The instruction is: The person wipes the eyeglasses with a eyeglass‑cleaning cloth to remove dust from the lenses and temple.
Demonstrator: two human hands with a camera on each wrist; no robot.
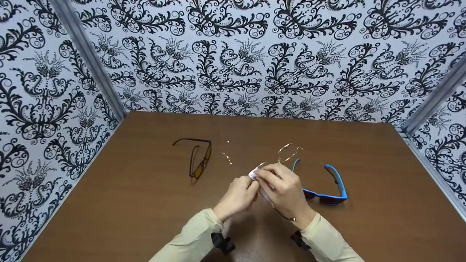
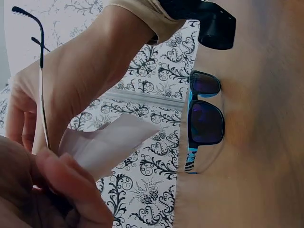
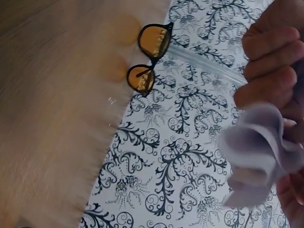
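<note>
My left hand (image 1: 238,194) grips a pair of thin wire-framed eyeglasses, whose dark-tipped temple (image 2: 42,95) rises past the right wrist in the left wrist view. Close against it, my right hand (image 1: 285,187) pinches a white cloth (image 3: 256,152) at the glasses. The cloth hangs in folds in the right wrist view and shows as a pale flap in the left wrist view. Fingers and cloth hide the lenses. Just beyond the right hand shows a gold wire frame (image 1: 285,160); I cannot tell whether it belongs to the held pair.
Blue-framed sunglasses with dark lenses (image 1: 333,199) rest on the brown table (image 1: 145,203), right of the hands. Dark-framed glasses with amber lenses (image 1: 199,170) lie to the left. Tiny shiny specks (image 1: 227,158) dot the table between. Patterned walls (image 1: 233,58) stand around it.
</note>
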